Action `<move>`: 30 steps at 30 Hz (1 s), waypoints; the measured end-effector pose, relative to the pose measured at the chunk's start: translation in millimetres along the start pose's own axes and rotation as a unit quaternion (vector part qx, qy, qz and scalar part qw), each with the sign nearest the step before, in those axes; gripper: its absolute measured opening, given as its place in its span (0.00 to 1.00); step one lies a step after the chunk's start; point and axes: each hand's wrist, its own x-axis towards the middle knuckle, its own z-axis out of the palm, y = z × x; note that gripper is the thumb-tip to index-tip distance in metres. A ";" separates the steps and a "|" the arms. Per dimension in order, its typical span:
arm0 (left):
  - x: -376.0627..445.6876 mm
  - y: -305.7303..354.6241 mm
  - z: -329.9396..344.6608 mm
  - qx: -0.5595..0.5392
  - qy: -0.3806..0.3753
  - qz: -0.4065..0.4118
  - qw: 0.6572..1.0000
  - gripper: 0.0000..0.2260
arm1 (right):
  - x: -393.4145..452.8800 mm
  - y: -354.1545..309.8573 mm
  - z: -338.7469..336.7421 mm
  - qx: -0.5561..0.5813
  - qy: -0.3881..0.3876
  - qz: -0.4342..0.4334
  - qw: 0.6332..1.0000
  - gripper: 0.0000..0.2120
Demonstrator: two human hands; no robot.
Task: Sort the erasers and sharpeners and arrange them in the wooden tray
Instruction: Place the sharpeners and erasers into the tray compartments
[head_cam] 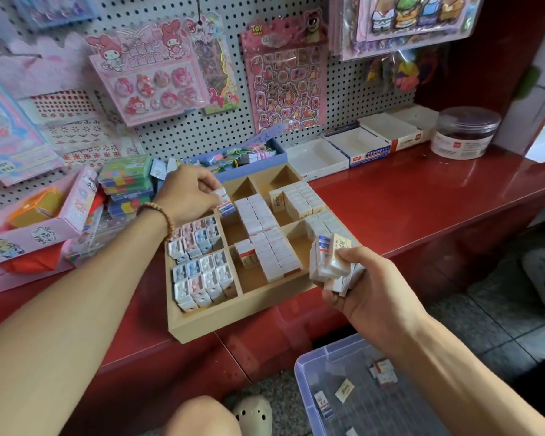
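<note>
Left hand pinches an upright eraser; right hand clutches erasers.

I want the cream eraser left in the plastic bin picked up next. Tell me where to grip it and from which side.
Pinch the cream eraser across its two long edges, coming straight down from above. It lies flat and tilted on the floor of the plastic bin, apart from the other erasers, so both edges look free, and the open top is the only way in.
</note>
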 end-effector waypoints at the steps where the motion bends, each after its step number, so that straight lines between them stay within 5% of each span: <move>1: 4.8 -4.9 3.4 0.043 -0.001 0.014 0.999 0.06 | 1.0 0.7 -0.3 0.000 0.000 -0.001 1.000 0.16; 7: 29.6 -16.8 22.6 0.145 -0.033 0.066 0.987 0.06 | 8.1 3.3 -1.0 -0.014 -0.001 -0.005 1.000 0.16; 19: 28.9 -36.4 41.9 0.136 -0.041 0.081 0.987 0.07 | 11.3 5.0 -0.2 -0.032 -0.013 -0.006 0.999 0.15; 25: 4.9 -8.3 39.2 0.011 0.109 0.089 0.990 0.12 | 9.2 5.2 1.4 -0.040 -0.020 -0.001 0.999 0.13; 28: -29.8 34.6 47.4 -0.098 -0.022 0.129 0.987 0.06 | 7.6 4.9 2.3 -0.042 -0.026 -0.002 0.999 0.12; 30: -51.6 55.8 54.9 -0.119 -0.152 0.151 0.970 0.13 | 6.0 4.1 1.9 -0.042 -0.027 -0.006 0.999 0.12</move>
